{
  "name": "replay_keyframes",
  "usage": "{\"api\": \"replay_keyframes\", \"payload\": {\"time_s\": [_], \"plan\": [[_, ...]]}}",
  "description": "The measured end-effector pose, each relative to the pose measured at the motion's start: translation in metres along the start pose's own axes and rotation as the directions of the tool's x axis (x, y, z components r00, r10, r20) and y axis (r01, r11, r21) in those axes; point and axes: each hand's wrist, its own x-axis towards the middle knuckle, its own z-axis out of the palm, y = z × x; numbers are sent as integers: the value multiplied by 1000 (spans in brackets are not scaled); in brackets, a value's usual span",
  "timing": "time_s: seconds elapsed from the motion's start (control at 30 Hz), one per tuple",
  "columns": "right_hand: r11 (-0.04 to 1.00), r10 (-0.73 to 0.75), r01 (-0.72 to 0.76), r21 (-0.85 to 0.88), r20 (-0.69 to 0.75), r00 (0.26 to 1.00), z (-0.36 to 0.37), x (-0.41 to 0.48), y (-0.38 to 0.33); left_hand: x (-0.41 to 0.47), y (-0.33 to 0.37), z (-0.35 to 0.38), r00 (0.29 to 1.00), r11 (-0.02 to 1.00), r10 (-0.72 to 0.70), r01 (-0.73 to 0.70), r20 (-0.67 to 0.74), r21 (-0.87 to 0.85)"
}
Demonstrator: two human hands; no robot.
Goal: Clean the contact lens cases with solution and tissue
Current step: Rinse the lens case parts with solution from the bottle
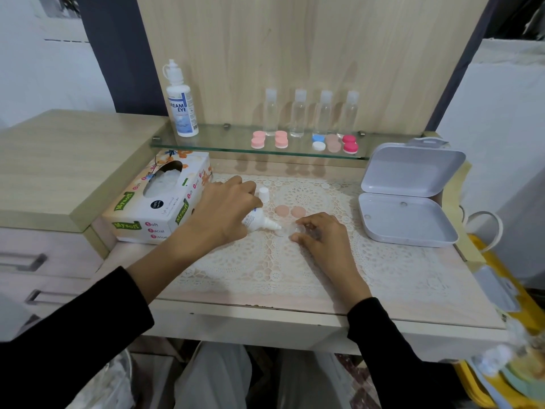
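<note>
My left hand [225, 209] grips a small white solution bottle [259, 222], tipped on its side with the nozzle pointing right. The nozzle nearly touches a clear contact lens case [290, 230] that my right hand [320, 234] pinches against the lace mat [265, 261]. Two beige lens case caps [290, 211] lie just behind the case. The bottle's white cap [264, 193] stands upright on the mat behind my left hand. A tissue box [160, 199] sits at the left of the desk.
On the glass shelf [206, 143] stand a large solution bottle [181, 104], several clear small bottles [299, 113] and pink, blue, white, beige and red lens cases [306, 141]. An open white plastic box [408, 202] lies at the right. Drawers are at the left.
</note>
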Motion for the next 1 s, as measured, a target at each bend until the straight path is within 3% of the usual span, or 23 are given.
{"api": "replay_keyframes", "payload": {"time_s": [1.0], "plan": [[1000,-8,8,-22,1,1000,0,1,0,-2,-4,12,999,999,-21,20,-33,-32]]}}
